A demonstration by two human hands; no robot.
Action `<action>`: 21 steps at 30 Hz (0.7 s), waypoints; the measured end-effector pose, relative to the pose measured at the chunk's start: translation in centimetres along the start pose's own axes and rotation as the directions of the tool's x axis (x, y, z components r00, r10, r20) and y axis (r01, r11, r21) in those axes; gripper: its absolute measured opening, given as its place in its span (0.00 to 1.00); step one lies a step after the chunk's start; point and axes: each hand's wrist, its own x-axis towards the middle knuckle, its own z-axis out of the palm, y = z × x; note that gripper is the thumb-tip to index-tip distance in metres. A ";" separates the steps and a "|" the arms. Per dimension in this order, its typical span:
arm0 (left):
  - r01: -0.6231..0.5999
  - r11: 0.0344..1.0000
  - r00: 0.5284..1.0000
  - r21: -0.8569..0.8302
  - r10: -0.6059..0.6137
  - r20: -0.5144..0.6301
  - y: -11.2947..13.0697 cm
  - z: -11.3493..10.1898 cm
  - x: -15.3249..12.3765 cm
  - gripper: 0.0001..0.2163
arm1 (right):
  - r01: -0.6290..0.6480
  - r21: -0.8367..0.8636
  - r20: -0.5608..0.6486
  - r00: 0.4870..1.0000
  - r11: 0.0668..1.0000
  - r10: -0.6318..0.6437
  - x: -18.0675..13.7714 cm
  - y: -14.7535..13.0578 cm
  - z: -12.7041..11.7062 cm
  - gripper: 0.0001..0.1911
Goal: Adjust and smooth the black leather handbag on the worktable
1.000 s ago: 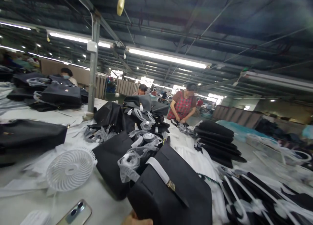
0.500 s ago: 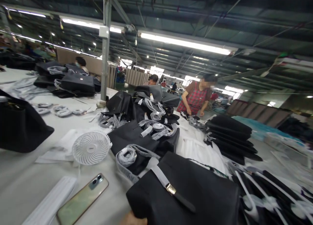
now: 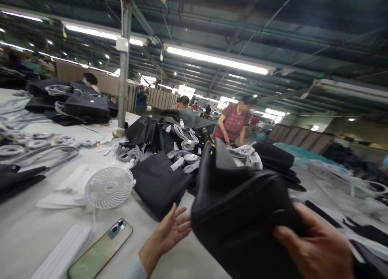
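Hands [image 3: 242,234] flanking black handbag [image 3: 239,202]

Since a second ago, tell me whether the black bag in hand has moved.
Yes. The black bag has come up off the table, risen against the white fan, the right hand gripping it and the left hand open beside it.

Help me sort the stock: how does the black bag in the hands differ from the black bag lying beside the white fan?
The held bag is lifted off the table, gripped by the right hand, the left hand open at its edge; the bag beside the fan lies flat, untouched. The held bag bulges; the other looks flatter. Both are black.
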 end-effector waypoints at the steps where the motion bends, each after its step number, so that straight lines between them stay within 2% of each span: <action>1: 0.001 1.000 1.000 -0.016 -0.001 0.005 0.1 -2.1 -1.1 0.31 | 0.170 -0.084 0.033 0.985 0.982 -0.167 -1.4 0.1 1.7 0.20; 2: 0.008 1.000 1.000 -0.019 -0.008 -0.004 0.3 -4.2 -2.5 0.31 | 0.388 -0.182 0.122 0.921 0.904 -0.370 -3.0 0.6 3.9 0.20; 3: 0.011 1.000 0.999 -0.014 -0.012 -0.039 0.6 -6.1 -3.9 0.32 | 0.536 -0.247 0.184 0.844 0.807 -0.504 -4.9 1.4 6.3 0.20; 4: 0.013 1.000 0.996 -0.006 -0.013 -0.086 0.9 -7.8 -5.5 0.33 | 0.602 -0.304 0.235 0.799 0.739 -0.554 -6.8 2.4 8.6 0.19; 6: 0.022 1.000 0.982 0.019 -0.018 -0.187 1.4 -10.4 -8.7 0.36 | 0.657 -0.301 0.395 0.746 0.691 -0.536 -10.4 4.3 12.2 0.17; 8: 0.039 0.998 0.968 0.054 -0.025 -0.251 1.5 -12.1 -11.6 0.37 | 0.615 -0.232 0.512 0.736 0.754 -0.443 -12.7 5.9 13.0 0.17; 9: 0.049 0.996 0.965 0.071 -0.029 -0.259 1.5 -12.6 -12.8 0.38 | 0.553 -0.191 0.547 0.746 0.811 -0.380 -13.1 6.7 12.3 0.15; 11: 0.062 0.993 0.969 0.100 -0.036 -0.243 1.3 -13.1 -14.6 0.37 | 0.343 -0.152 0.523 0.824 0.927 -0.219 -12.6 8.4 9.2 0.09; 12: 0.060 0.992 0.973 0.112 -0.034 -0.227 1.1 -13.1 -15.1 0.37 | 0.211 -0.150 0.469 0.875 0.966 -0.118 -12.0 9.5 7.1 0.11; 13: 0.055 0.991 0.976 0.122 -0.028 -0.214 0.9 -13.0 -15.4 0.36 | 0.058 -0.173 0.325 0.946 0.983 0.001 -11.4 10.8 5.1 0.16; 14: 0.050 0.990 0.978 0.132 -0.022 -0.207 0.6 -12.8 -15.4 0.35 | -0.116 -0.183 0.190 0.970 0.976 0.151 -11.0 12.3 3.2 0.20; 15: 0.045 0.989 0.978 0.140 -0.015 -0.207 0.4 -12.3 -15.1 0.34 | -0.300 -0.144 0.070 0.947 0.943 0.313 -10.8 13.8 1.7 0.25; 16: 0.042 0.988 0.977 0.150 -0.010 -0.211 0.1 -11.7 -14.6 0.33 | -0.457 -0.044 0.005 0.889 0.889 0.457 -11.0 15.3 0.7 0.30; 17: 0.042 0.986 0.977 0.160 -0.007 -0.214 -0.2 -10.9 -14.0 0.32 | -0.569 0.106 0.022 0.821 0.815 0.570 -11.3 16.7 0.1 0.34; 19: 0.047 0.983 0.979 0.179 -0.009 -0.206 -0.7 -8.8 -12.6 0.32 | -0.702 0.369 0.183 0.697 0.609 0.693 -12.6 18.4 0.4 0.37; 21: 0.046 0.976 0.986 0.211 -0.010 -0.166 -1.0 -6.5 -11.4 0.32 | -0.745 0.513 0.333 0.631 0.427 0.701 -14.0 18.9 1.7 0.34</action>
